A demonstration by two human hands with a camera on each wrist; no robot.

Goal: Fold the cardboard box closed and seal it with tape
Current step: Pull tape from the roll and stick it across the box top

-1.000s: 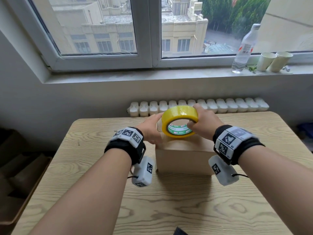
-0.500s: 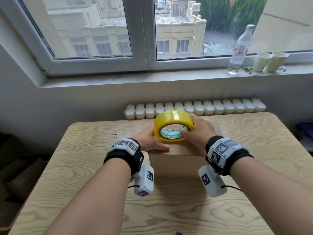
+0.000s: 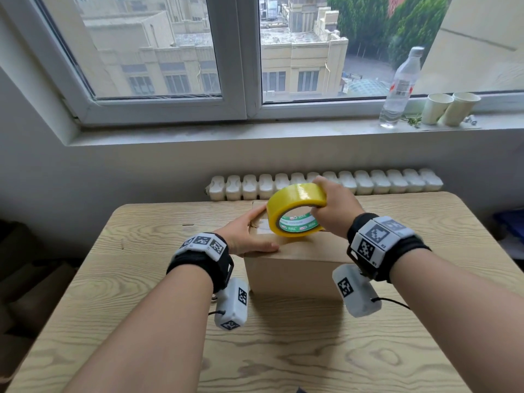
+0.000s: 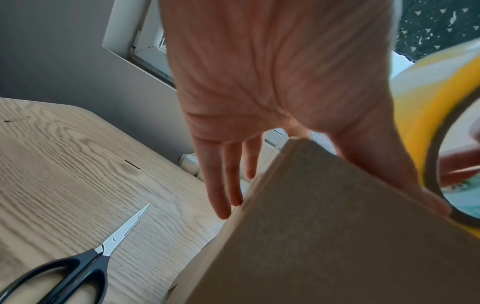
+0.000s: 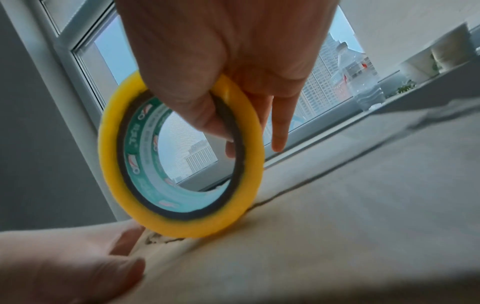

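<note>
A closed brown cardboard box point(image 3: 292, 275) stands in the middle of the wooden table point(image 3: 136, 259). My left hand point(image 3: 248, 236) rests on the box's top left edge, thumb along the top and straight fingers point(image 4: 221, 185) down the left side of the box point(image 4: 324, 236). My right hand point(image 3: 333, 212) grips a yellow tape roll point(image 3: 295, 208), thumb inside the core point(image 5: 207, 115) and fingers outside. The roll point(image 5: 182, 156) stands tilted on its rim on the box top point(image 5: 350, 216), over the flap seam. A short clear strip of tape point(image 3: 262, 226) lies on the top beside the left hand point(image 5: 78, 265).
Black-handled scissors point(image 4: 78, 265) lie on the table left of the box. A white radiator point(image 3: 368, 182) runs behind the table's far edge. On the windowsill stand a plastic bottle point(image 3: 399, 89) and two paper cups point(image 3: 450, 109).
The right hand has drawn the roll rightward along the box top and tilted it up. The left hand has left the roll and settled on the box's left edge.
</note>
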